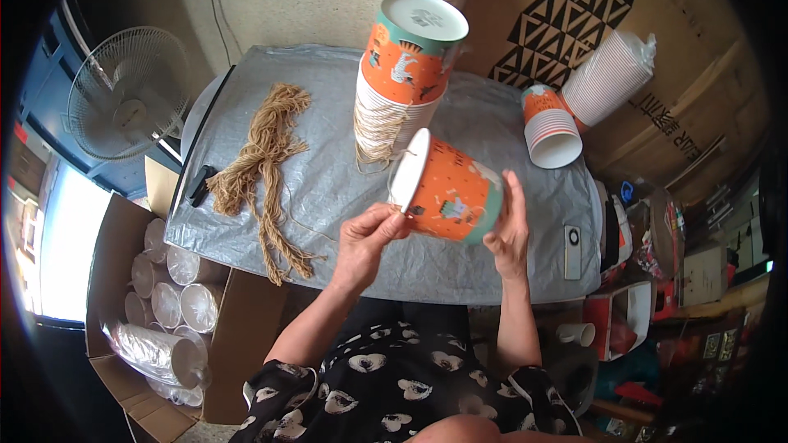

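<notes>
Over the table's front part I hold an orange paper bucket (456,194) with a green base band and animal pictures, tilted with its white mouth facing left. My left hand (365,239) is closed on its rim, thumb and fingers pinching where a thin cord shows. Cupped round the base end is my right hand (512,234), its fingers behind and thumb in front. Just beyond stands a tall upside-down stack of matching buckets (410,66), with cord loops hanging at the rims. A bundle of tan cords (261,148) lies on the left of the table.
A grey plastic sheet (328,189) covers the table. At right lie a short bucket stack (552,130) and a bagged stack (609,78). A black clip-like object (199,185) and a phone-like white object (572,252) rest near the edges. Left are a fan (130,94) and a carton (226,344) of wrapped stacks.
</notes>
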`<state>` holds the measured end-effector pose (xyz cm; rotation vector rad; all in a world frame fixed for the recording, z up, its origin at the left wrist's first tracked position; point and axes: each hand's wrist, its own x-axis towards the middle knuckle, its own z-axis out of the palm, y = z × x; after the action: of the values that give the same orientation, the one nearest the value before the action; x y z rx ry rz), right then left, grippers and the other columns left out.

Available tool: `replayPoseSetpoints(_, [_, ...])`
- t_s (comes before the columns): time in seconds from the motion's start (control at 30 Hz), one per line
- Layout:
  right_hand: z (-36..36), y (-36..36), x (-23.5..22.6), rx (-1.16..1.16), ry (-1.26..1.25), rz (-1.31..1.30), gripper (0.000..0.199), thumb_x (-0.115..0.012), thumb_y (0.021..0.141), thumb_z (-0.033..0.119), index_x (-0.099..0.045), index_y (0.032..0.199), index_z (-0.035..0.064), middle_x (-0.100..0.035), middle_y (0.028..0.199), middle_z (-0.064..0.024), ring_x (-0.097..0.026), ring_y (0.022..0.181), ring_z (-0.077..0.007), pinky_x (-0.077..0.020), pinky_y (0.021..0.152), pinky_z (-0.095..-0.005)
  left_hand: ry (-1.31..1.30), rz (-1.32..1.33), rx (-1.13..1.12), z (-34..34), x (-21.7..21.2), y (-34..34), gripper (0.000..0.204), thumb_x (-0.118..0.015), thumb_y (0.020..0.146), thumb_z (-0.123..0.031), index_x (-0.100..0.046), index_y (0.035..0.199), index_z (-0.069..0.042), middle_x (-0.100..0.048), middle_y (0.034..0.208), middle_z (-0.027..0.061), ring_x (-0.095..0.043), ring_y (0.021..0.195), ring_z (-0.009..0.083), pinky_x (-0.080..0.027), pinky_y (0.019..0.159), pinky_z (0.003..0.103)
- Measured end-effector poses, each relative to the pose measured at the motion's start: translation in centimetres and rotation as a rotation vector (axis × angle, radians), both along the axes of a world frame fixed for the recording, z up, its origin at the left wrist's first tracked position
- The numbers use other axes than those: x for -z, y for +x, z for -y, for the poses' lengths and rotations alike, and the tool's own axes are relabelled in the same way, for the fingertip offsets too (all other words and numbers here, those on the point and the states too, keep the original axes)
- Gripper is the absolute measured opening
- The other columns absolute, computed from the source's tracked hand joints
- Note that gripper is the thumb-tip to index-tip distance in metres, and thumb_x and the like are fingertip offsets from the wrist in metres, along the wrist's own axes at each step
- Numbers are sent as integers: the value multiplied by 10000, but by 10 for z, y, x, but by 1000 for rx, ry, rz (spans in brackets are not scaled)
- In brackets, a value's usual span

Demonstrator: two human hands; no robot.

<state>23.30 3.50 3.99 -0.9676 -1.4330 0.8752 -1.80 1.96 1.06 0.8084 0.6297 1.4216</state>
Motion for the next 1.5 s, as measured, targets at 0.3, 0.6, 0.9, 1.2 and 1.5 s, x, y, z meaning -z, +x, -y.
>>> replayPoseSetpoints(0.3, [-2, -16, 1, -82, -77, -295, 1391, -918, 606, 642, -168, 1617, 48, -371, 1565, -122, -385, 1458, -268, -313, 1219, -466, 22, 228, 164, 5, 3, 3, 193, -653, 1007, -98, -733, 1168, -28, -673, 1092, 38, -646, 994, 135, -568, 857, 291])
replayPoseSetpoints(0.6, [-25, 24, -50, 25, 56, -165, 1080, -835, 672, 484, -374, 1498, -37, -520, 1411, -146, -542, 1293, -269, -431, 1094, -424, 156, 649, 212, -58, -79, -53, 646, -631, 1010, -200, -342, 1568, -48, -599, 1355, 87, -649, 1188, 198, -594, 778, 221])
replayPoseSetpoints(0.9, [-112, 33, -242, -37, 408, 345, 854, -797, 780, 430, -475, 1430, -19, -623, 1244, -107, -624, 1153, -229, -476, 1050, -399, 359, 251, 304, -145, -167, -72, 631, -566, 1048, -276, -347, 1545, 46, -420, 826, -60, -447, 728, 40, -372, 590, 180])
replayPoseSetpoints(1.2, [-212, -37, -312, -297, 345, 802, 924, -811, 745, 370, -454, 1518, 9, -539, 1463, -174, -528, 1346, -250, -420, 1117, -373, 185, 241, 171, -206, -152, -79, 585, -638, 1012, -281, -459, 1515, -43, -382, 754, -77, -451, 687, 48, -407, 624, 186])
replayPoseSetpoints(1.5, [-257, -73, -292, -473, 315, 1078, 984, -811, 686, 410, -452, 1529, 51, -512, 1504, -141, -503, 1377, -257, -384, 1160, -378, 99, 219, 110, -217, -114, -68, 635, -633, 1018, -294, -369, 1573, -135, -325, 661, -93, -356, 583, 54, -313, 545, 203])
